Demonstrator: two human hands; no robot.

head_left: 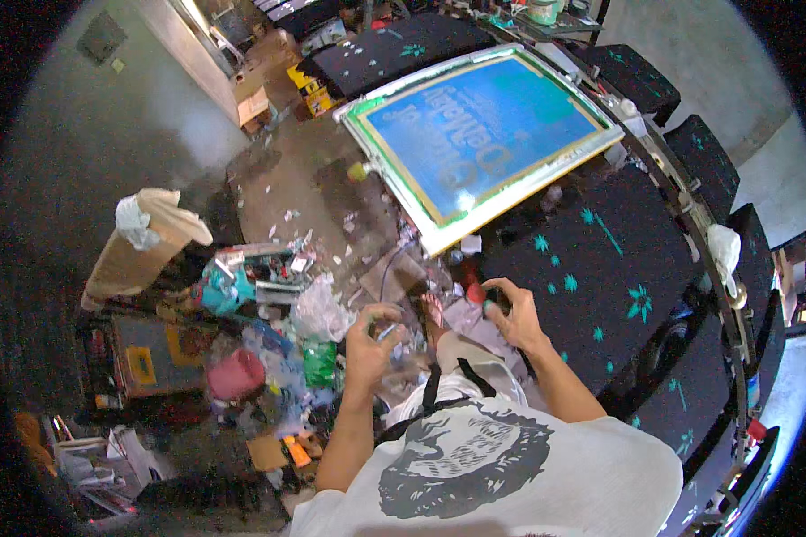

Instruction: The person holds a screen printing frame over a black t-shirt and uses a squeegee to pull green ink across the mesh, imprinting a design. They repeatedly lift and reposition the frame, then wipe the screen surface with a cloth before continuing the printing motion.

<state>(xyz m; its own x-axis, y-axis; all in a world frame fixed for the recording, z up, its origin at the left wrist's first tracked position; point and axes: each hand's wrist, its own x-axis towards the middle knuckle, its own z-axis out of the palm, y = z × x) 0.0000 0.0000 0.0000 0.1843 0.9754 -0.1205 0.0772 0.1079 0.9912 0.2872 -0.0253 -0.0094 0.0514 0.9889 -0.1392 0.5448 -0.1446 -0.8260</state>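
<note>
My left hand (372,347) is raised in front of my body with its fingers curled around a small, pale, stick-like thing (387,332), too small to name. To its right, my right hand (518,319) hovers near the edge of a black printing table (591,259). Its fingers and thumb are bent but apart, and I see nothing held between them. Beyond both hands, a screen-printing frame (432,234) with blue mesh and pale lettering rests tilted over the table. Teal leaf and splash marks dot the black surface.
A metal rail (724,259) runs along the table's right side, with more black boards (706,154) past it. On the left lie a white plastic bag (323,309), a red bundle (236,374) and scattered litter. A tan cardboard roll (139,251) leans upright there.
</note>
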